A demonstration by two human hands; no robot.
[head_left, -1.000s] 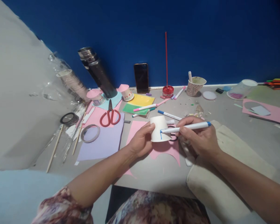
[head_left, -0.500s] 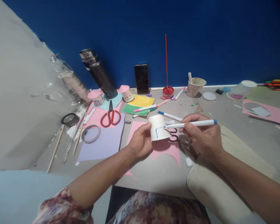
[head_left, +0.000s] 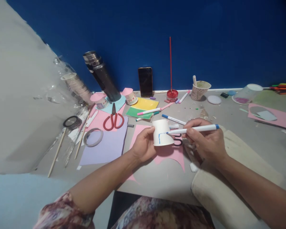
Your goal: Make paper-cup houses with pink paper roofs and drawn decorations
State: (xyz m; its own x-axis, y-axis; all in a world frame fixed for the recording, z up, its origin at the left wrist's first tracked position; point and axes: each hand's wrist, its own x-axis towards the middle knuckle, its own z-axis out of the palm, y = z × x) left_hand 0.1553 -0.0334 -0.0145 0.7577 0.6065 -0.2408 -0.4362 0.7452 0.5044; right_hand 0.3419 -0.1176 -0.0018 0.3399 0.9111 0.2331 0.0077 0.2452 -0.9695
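Observation:
A white paper cup [head_left: 161,127], turned upside down, is gripped at its left side by my left hand [head_left: 144,144]. Blue lines on its wall form a corner: one short upright stroke and one running right from its top. My right hand [head_left: 203,138] pinches a white marker [head_left: 195,129] with a blue end, and its tip meets the cup at the right end of the upper line. Beneath the cup lies cut pink paper [head_left: 166,156]. Dark scissor handles [head_left: 178,140] show partly behind the cup. Another blue-capped marker [head_left: 173,119] lies just beyond.
To the left are red-handled scissors [head_left: 113,119], a tape roll [head_left: 92,137] on purple sheets [head_left: 105,156], and a leaning dark flask [head_left: 102,76]. Two small pink-topped cups [head_left: 131,97] stand behind. A phone [head_left: 145,81] and a red tub with a stick [head_left: 172,95] are by the wall.
The cup and marker sit slightly lower in view. The marker tip stays at the upper blue line, whose length looks nearly the same. Both hands keep their holds.

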